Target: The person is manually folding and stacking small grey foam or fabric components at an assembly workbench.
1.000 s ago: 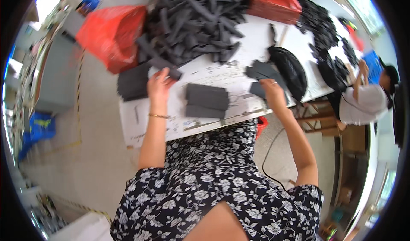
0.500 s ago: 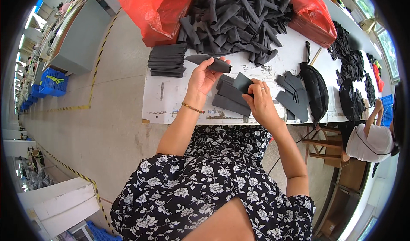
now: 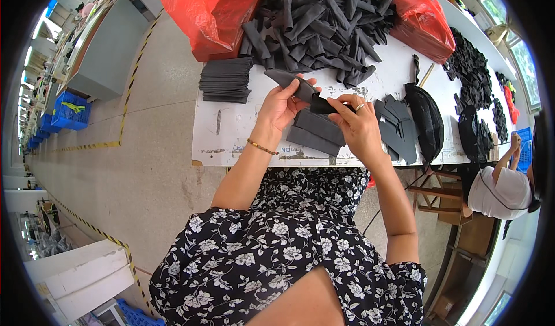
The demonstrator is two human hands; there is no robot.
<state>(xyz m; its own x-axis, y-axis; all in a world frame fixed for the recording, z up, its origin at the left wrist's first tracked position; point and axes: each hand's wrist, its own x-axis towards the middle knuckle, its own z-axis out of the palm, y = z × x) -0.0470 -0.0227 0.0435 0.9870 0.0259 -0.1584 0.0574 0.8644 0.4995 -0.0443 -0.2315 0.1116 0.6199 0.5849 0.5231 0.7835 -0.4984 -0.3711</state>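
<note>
Above the white table, my left hand [image 3: 285, 102] is closed around a dark grey fabric sleeve [image 3: 281, 78] that points up to the left. My right hand [image 3: 356, 121] pinches a dark flat piece [image 3: 324, 104] at the sleeve's near right end. Its tip meets the sleeve's opening; how far in it sits is hidden by the fingers. Below both hands lie several flat dark grey strips [image 3: 313, 137], loosely overlapped. To the right, more dark flat pieces [image 3: 398, 127] are fanned out. A neat stack of dark grey pieces [image 3: 225, 80] stands left of my left hand.
A large heap of dark fabric sleeves [image 3: 324, 25] covers the far part of the table, between a red plastic bag [image 3: 215, 17] and a second red bag [image 3: 423, 28]. A black pouch [image 3: 426, 121] lies at right. Another person [image 3: 500, 192] sits beyond it.
My right hand has lifted the flat piece from over the strips up to the end of the sleeve. My left hand has shifted slightly right, and the sleeve has tilted more.
</note>
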